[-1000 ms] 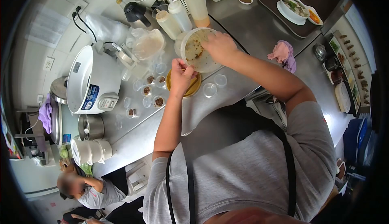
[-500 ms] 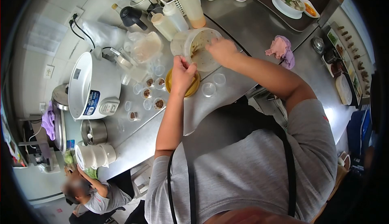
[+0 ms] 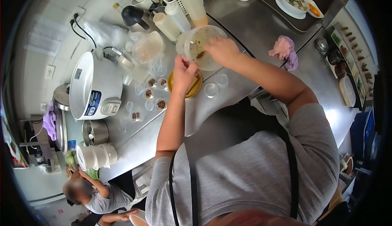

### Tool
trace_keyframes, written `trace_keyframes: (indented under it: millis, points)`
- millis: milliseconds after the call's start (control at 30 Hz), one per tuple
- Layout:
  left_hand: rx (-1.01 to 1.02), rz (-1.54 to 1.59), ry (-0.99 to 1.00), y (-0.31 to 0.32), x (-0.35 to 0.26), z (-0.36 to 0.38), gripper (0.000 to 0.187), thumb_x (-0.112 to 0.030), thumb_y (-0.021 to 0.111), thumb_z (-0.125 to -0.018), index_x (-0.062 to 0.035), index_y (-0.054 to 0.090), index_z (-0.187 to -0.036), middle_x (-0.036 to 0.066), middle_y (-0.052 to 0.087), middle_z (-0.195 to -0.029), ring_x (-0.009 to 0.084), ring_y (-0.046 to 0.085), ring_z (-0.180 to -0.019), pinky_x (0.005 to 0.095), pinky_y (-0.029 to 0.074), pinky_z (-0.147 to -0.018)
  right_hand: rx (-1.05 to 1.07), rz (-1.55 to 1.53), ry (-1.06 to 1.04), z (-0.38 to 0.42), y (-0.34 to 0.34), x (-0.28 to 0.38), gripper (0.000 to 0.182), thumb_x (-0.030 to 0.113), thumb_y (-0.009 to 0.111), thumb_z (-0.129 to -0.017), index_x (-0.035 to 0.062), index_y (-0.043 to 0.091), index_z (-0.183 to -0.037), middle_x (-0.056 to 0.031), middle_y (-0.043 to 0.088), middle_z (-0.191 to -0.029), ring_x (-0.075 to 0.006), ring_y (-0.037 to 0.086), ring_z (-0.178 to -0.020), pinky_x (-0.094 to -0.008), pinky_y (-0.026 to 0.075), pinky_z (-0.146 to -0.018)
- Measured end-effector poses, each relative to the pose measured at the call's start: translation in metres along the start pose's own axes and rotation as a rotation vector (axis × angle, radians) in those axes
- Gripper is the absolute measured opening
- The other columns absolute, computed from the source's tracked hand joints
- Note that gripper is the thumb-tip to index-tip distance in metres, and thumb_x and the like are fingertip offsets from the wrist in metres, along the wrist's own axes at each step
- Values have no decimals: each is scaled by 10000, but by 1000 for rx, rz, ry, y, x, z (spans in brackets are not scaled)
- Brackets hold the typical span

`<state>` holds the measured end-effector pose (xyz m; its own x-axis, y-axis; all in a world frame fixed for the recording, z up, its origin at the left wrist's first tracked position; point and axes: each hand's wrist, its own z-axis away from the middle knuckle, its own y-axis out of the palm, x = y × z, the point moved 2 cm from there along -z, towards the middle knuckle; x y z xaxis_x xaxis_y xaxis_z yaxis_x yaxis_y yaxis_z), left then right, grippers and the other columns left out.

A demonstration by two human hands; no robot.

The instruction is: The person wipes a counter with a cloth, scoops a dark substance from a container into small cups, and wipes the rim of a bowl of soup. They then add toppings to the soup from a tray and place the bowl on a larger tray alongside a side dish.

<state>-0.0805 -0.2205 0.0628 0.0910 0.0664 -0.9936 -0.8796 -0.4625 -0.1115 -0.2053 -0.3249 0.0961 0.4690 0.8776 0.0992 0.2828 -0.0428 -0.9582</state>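
Observation:
A clear plastic tub [image 3: 210,64] lies tipped with its mouth toward me, brown bits clinging to its inside. My left hand [image 3: 185,73] is closed at the tub's near left rim, above a round yellow lid [image 3: 198,90]. Reaching into the mouth, my right hand [image 3: 222,51] has its fingers curled together; what they hold is hidden. Left of the lid stand several small clear cups, some with brown bits, such as a filled cup [image 3: 161,104]. Two cups, one of them a bare clear cup [image 3: 211,90], stand right of the lid.
Squeeze bottles [image 3: 192,5] stand behind the tub. A large white cooker [image 3: 96,87] and stacked white tubs [image 3: 96,156] are at left. A cloth [image 3: 283,52] and a tray [image 3: 269,1] with a soup bowl lie right. Another person [image 3: 104,193] works at lower left.
The tub has shifted slightly right, and my right hand has moved a little left in its mouth. Brown bits inside lie differently. Another person's arm and a pale bowl have appeared at the bottom.

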Motion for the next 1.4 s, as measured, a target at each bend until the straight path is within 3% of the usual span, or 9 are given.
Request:
trace_keyframes:
  millis: [200,400,500,600,767,867,1167,1333,1400]
  points:
    - [-106,245,-213,-15,-4,-25,219,-187,489,-805,-30,356,-882,85,459,-719,228,585,-617,310,495,-515,-318,109,-51,-27,-21,-8,165,167,549,-716,123,581,-871,-75,556,-854,-249,565,-764,-375,462,-655]
    - [-92,495,-314,-17,-1,-48,265,-236,497,-806,8,394,-824,78,469,-671,211,581,-579,295,491,-454,-665,-309,42,-10,-61,-28,185,190,587,-720,90,565,-874,-63,554,-850,-232,556,-695,-332,450,-642]
    - [-178,302,-269,-19,-5,-40,288,-245,531,-784,16,428,-850,90,484,-684,228,575,-612,314,494,-511,-587,-535,291,12,-38,-53,177,180,567,-745,71,557,-884,-80,549,-836,-226,549,-680,-297,444,-624]
    - [-111,-591,75,-20,15,0,329,-263,541,-781,-3,462,-967,101,523,-753,247,565,-736,332,475,-636,-538,-606,317,30,-7,-77,175,168,563,-757,60,556,-894,-99,546,-837,-207,550,-676,-278,442,-613]
    - [-93,-1192,161,-10,77,51,174,-208,584,-672,-70,595,-778,141,567,-796,294,541,-747,366,444,-672,-483,-717,303,28,4,-73,183,162,556,-775,35,554,-906,-75,544,-823,-138,542,-660,-247,431,-592]
    - [-206,-1248,228,-16,75,54,111,-178,574,-655,-77,586,-699,103,558,-723,273,534,-702,369,435,-630,-390,-813,205,23,12,-59,179,163,543,-792,23,559,-904,-46,546,-807,-98,527,-655,-214,416,-568]
    - [-542,-980,501,-16,-3,92,94,-90,592,-622,-73,503,-648,77,515,-668,262,494,-632,368,394,-554,709,-1505,518,18,29,46,378,331,446,-857,49,435,-1109,-56,554,-898,-123,551,-733,-240,439,-590]
    - [-538,-966,676,-4,-26,96,136,-81,620,-593,-81,516,-681,64,510,-680,251,484,-630,367,373,-536,508,-1972,228,12,20,64,325,241,441,-870,34,411,-1119,-66,532,-984,-145,523,-878,-292,431,-742]
    - [-561,-935,711,-7,-46,100,270,-88,632,-598,-100,565,-858,72,519,-795,245,481,-752,357,365,-636,424,-1938,148,5,-8,60,316,229,455,-865,29,419,-1106,-62,518,-1013,-140,503,-925,-299,421,-774]
